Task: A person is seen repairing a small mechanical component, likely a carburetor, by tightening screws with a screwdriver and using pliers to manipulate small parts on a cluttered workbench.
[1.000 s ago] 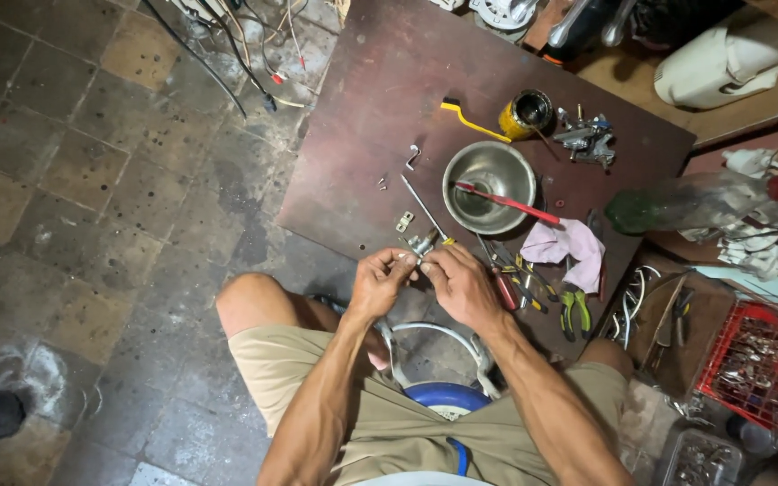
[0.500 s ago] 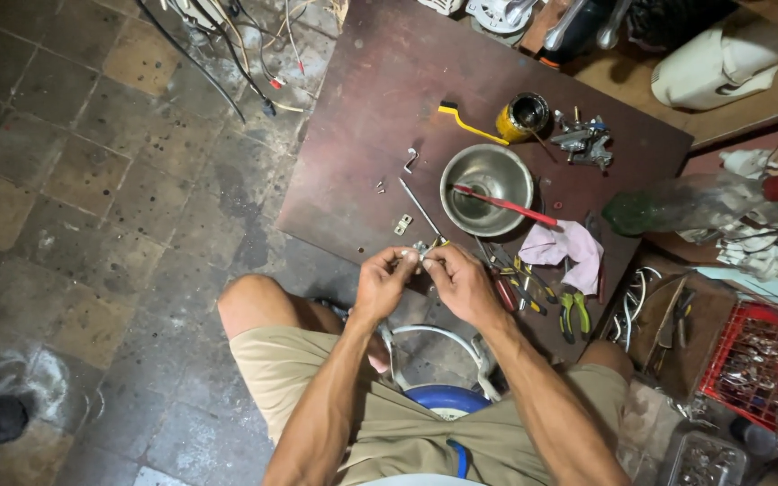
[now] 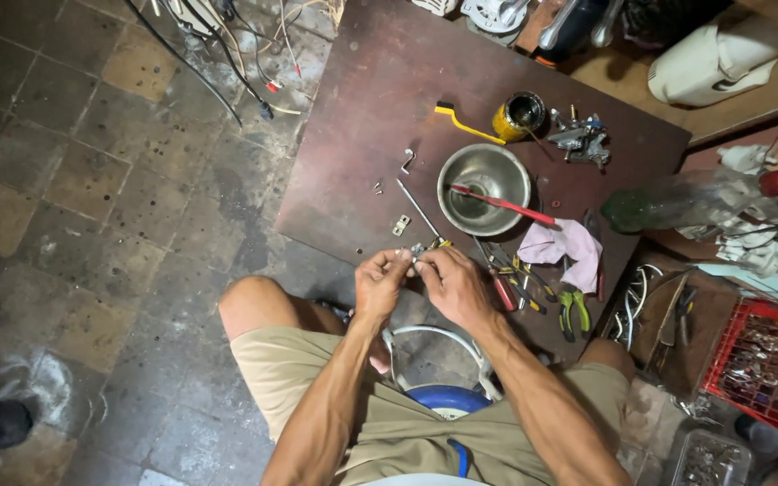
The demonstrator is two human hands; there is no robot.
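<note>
fingertips of the left hand and right hand pinch a small metal part between them, both curled nearly closed, just over the near edge of the brown board. it looks light, stiff and easy to drop, best gripped at its ends. beyond the hands sits a steel bowl with a red-handled tool across it; to the right lie a pink rag and pliers.
</note>
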